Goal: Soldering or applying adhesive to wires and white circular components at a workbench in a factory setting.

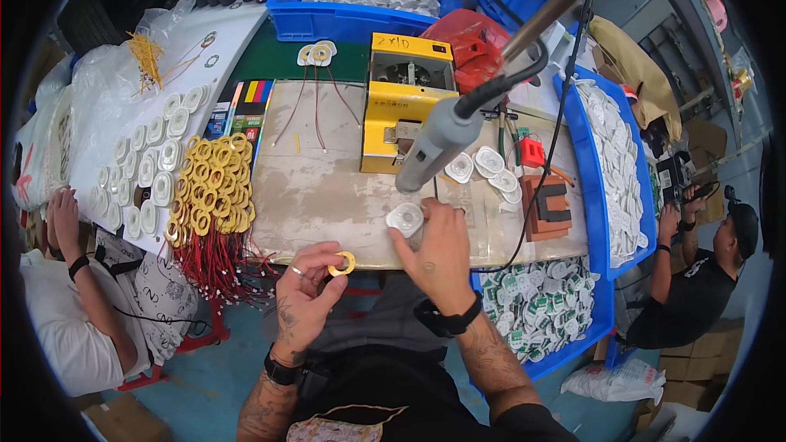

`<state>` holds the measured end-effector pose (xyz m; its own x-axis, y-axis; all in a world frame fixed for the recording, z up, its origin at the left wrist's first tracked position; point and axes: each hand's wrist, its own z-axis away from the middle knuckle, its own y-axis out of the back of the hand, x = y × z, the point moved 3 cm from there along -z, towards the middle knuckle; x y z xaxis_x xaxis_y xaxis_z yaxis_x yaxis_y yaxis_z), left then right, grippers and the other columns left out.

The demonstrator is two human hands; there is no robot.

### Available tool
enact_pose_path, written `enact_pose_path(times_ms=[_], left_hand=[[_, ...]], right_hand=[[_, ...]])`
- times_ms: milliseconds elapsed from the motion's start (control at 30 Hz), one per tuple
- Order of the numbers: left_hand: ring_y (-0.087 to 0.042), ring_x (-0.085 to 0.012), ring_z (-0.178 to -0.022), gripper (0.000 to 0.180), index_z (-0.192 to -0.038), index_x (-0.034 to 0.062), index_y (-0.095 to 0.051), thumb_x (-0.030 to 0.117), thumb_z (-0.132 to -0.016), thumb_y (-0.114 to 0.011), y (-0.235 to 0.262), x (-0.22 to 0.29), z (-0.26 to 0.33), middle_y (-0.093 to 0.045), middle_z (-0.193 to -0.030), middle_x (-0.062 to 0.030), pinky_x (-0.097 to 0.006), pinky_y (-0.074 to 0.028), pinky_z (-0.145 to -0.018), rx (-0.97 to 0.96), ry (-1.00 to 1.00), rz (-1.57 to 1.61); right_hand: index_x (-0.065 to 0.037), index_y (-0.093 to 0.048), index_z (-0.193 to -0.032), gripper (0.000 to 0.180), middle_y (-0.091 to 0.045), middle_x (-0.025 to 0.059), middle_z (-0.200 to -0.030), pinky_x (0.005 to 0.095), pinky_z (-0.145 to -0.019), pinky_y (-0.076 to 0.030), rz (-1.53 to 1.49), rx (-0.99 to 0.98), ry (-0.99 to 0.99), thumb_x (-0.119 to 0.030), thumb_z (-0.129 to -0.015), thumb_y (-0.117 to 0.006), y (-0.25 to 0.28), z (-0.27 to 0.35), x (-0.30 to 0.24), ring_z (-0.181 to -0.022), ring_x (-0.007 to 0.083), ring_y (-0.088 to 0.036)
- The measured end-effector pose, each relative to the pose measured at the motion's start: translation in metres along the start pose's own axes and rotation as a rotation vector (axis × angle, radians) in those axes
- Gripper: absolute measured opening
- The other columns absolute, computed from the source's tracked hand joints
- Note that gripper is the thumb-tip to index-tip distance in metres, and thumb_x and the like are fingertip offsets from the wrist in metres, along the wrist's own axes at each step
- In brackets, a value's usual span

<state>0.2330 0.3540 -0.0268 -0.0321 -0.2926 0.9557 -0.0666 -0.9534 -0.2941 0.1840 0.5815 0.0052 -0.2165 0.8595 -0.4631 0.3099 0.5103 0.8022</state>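
Note:
My left hand point(307, 299) is closed in a pinch on a small yellow ring point(350, 262), held up at the table's front edge. To its right, my right hand point(440, 258) reaches over the worktop with thumb and fingers around a white rounded-square plastic part point(404, 218), which rests on the board. A grey cylindrical tool point(438, 147) hangs just beyond that part, its lower end above the board. On the left lies a heap of similar yellow rings point(214, 176), with red wires point(217, 266) trailing off the front edge.
A yellow machine point(393, 110) stands behind the board. To the right are loose white parts point(490, 164) and a brown block point(547, 217). Blue bins point(602, 188) of parts flank the table. One person point(82, 311) sits at left, another point(696, 262) at right.

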Motion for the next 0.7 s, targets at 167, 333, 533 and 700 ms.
enact_pose_path(times_ms=[167, 333, 533, 700], left_hand=[[-0.067, -0.0213, -0.124, 0.040, -0.129, -0.0043, -0.063, -0.014, -0.091, -0.072, -0.006, 0.018, -0.003, -0.061, -0.138, -0.0141, -0.034, -0.054, -0.109, 0.080, 0.006, -0.133], [-0.070, -0.0218, -0.121, 0.041, -0.130, -0.0050, -0.061, -0.011, -0.092, -0.074, -0.013, 0.012, -0.020, -0.066, -0.130, -0.0135, -0.033, -0.056, -0.106, 0.048, 0.037, -0.222], [-0.073, -0.0225, -0.110, 0.040, -0.124, -0.0001, -0.067, -0.005, -0.087, -0.081, -0.044, 0.014, -0.052, -0.068, -0.116, -0.0103, -0.033, -0.059, -0.100, 0.011, -0.142, -0.412], [-0.066, -0.0309, -0.099, 0.036, -0.114, 0.0050, -0.073, 0.007, -0.081, -0.086, -0.064, 0.012, -0.063, -0.066, -0.108, -0.0124, -0.040, -0.055, -0.087, 0.034, -0.442, -0.857]], right_hand=[[0.004, -0.055, -0.122, 0.060, -0.059, 0.0204, -0.109, 0.0443, -0.085, -0.048, -0.098, 0.023, -0.029, -0.027, -0.083, -0.089, -0.001, -0.001, -0.012, -0.096, 0.0361, -0.057], [0.005, -0.049, -0.135, 0.071, -0.059, 0.0147, -0.117, 0.0402, -0.092, -0.049, -0.594, 0.369, -0.007, -0.014, -0.080, -0.090, 0.039, -0.027, -0.023, -0.105, 0.0253, -0.059], [0.005, -0.046, -0.144, 0.070, -0.060, 0.0163, -0.128, 0.0391, -0.103, -0.050, -0.706, 0.255, 0.020, -0.009, -0.087, -0.085, 0.040, -0.053, -0.040, -0.116, 0.0243, -0.062], [0.004, -0.041, -0.150, 0.072, -0.062, 0.0155, -0.129, 0.0387, -0.104, -0.050, -0.861, 0.292, -0.016, -0.010, -0.091, -0.080, 0.057, -0.050, -0.030, -0.114, 0.0219, -0.063]])
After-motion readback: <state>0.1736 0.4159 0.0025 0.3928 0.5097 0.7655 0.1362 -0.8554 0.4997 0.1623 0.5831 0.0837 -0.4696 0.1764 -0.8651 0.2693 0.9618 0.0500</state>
